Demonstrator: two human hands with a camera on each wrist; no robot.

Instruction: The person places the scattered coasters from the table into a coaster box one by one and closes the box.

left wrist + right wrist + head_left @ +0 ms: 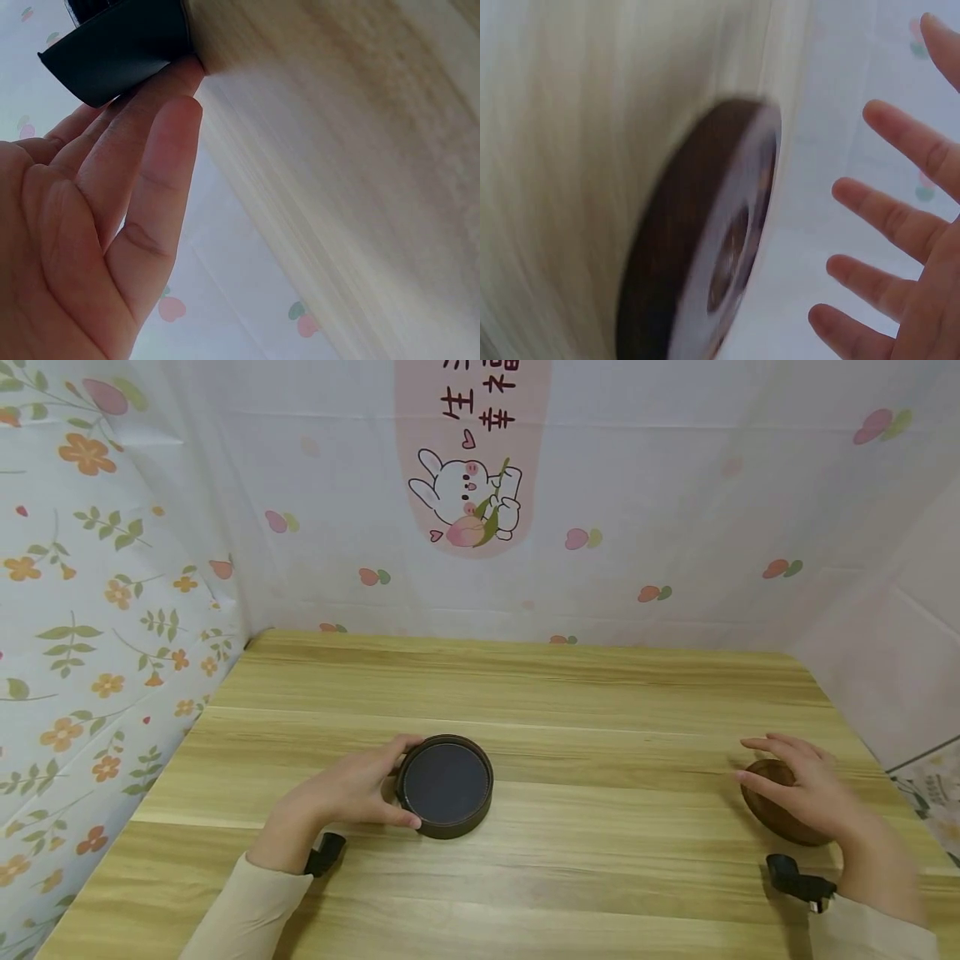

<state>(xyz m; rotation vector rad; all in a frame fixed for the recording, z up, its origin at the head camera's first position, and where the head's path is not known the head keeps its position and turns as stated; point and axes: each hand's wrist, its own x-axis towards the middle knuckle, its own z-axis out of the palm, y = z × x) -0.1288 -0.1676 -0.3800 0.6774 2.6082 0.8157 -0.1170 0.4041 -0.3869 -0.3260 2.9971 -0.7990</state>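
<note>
In the head view my left hand point(352, 789) grips a round, dark brown container point(446, 783) by its left side, thumb at the near rim and fingers at the far rim. A flat, dark blue-black surface fills the container inside its rim. The left wrist view shows the fingers point(112, 161) against its dark wall point(124, 52). Far to the right, my right hand point(806, 781) hovers over a round brown wooden disc point(776, 818), fingers spread. Seen from the right wrist, the disc point(682, 232) has a pale ring around a brown centre, and a gap separates it from the fingers.
Both things are on a wood-grain table point(585, 852). A white cloth with a rabbit print point(472, 497) hangs along its far edge, and a flowered cloth point(97, 635) hangs at the left. Small black wrist cameras point(798, 878) sit beside the wrists.
</note>
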